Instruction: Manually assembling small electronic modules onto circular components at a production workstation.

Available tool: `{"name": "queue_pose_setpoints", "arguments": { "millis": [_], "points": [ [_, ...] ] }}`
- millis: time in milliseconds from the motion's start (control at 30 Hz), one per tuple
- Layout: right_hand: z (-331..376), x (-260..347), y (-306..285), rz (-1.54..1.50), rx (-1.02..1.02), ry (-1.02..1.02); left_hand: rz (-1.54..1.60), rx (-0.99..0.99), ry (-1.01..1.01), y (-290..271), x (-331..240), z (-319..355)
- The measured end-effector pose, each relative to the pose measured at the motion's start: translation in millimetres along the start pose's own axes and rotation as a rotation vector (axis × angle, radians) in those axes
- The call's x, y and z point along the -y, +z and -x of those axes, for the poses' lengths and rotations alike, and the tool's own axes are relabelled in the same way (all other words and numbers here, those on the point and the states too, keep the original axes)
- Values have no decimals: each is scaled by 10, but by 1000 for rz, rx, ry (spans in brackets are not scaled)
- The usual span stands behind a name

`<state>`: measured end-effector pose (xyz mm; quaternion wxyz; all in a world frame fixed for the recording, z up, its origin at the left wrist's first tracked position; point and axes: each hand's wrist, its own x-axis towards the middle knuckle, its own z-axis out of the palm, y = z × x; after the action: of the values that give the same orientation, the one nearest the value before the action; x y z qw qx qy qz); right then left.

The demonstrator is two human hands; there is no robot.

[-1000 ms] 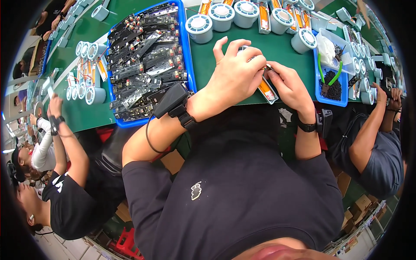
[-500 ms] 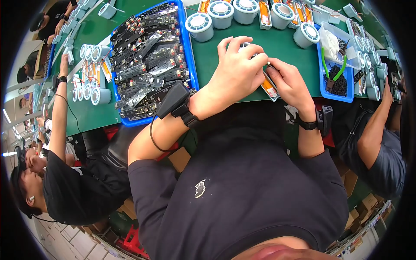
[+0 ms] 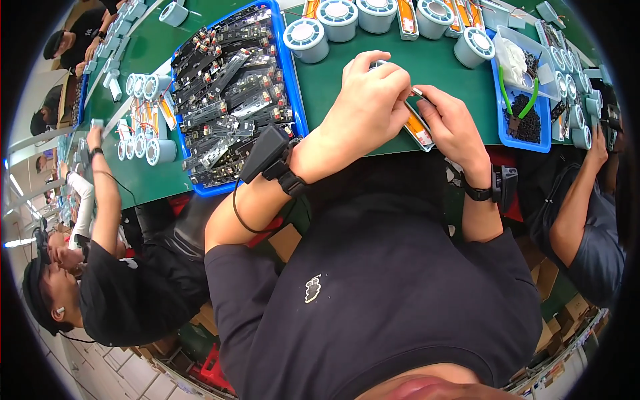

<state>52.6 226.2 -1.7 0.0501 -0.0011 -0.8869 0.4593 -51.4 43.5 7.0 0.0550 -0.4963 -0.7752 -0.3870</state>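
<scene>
In front of me at the table's near edge is an open handheld fan handle (image 3: 419, 127) with an orange battery inside. My right hand (image 3: 455, 130) is closed around its right side, the thumb at the end of a thin dark strip (image 3: 425, 97). My left hand (image 3: 373, 100) bends over the upper part of the same unit with its fingers curled in; what its fingertips pinch is hidden behind the hand. A bit of grey rounded edge shows above the left fingers. Both wrists wear black straps with a dark box.
A blue tray (image 3: 293, 93) heaped with black circuit-board strips stands left. Light-blue round fan heads (image 3: 306, 40) line the far side. At right, a blue bin (image 3: 523, 143) holds small black parts and green-handled cutters (image 3: 531, 100). Co-workers (image 3: 110, 220) sit on both sides.
My left fingers have drawn together and bent further over the unit. My right hand has shifted slightly. The left co-worker's hand has moved down and nearer; the whole view has shifted a little.
</scene>
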Motion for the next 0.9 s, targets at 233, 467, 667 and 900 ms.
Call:
{"name": "queue_pose_setpoints", "arguments": {
  "millis": [233, 467, 667, 900],
  "points": [
    [13, -24, 39, -17, -10, 33, 34, -53, 6, -74, -96, 8],
    [40, -123, 118, -7, -57, -65, -89, -80, 22, 9, -89, 17],
    [41, -87, 111, -52, -43, -34, -59, -19, 46, -48, -49, 9],
    [71, -22, 89, -29, -38, -48, -146, 0, 72, -33, -60, 41]
  ]
}}
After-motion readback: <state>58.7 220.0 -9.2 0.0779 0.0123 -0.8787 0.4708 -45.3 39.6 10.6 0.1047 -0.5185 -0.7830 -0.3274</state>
